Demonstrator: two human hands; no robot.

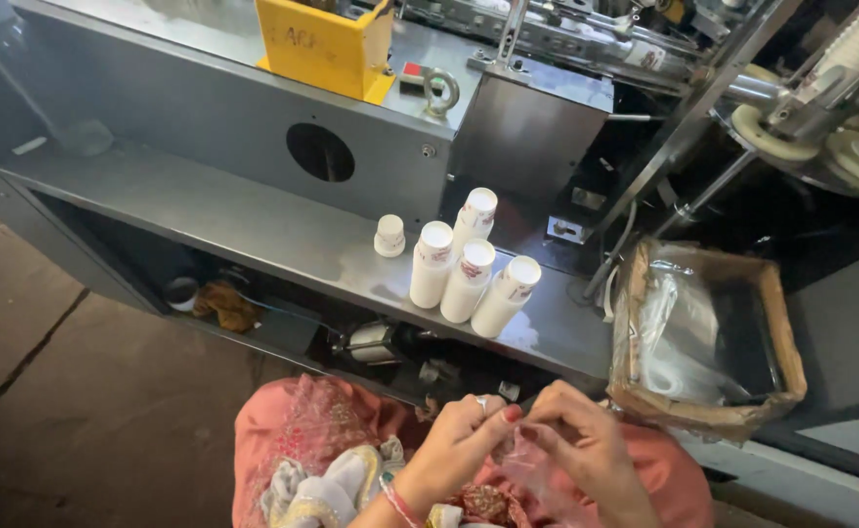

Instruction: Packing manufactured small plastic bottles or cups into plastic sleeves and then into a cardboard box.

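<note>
Plastic bag (532,460), thin, clear and crinkled, sits low at six o'clock, pinched between the left hand (454,450) and the right hand (586,455), which are close together. I judge that the slippery film can tear or slip away. At twelve o'clock, paper cup stacks (469,269), white and smooth, stand on the grey metal shelf (254,225); some lean and could topple.

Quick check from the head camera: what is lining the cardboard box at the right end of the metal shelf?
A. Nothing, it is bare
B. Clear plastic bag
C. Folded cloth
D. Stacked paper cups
B: the cardboard box holds a crinkled clear plastic bag draped over its rim.
</note>
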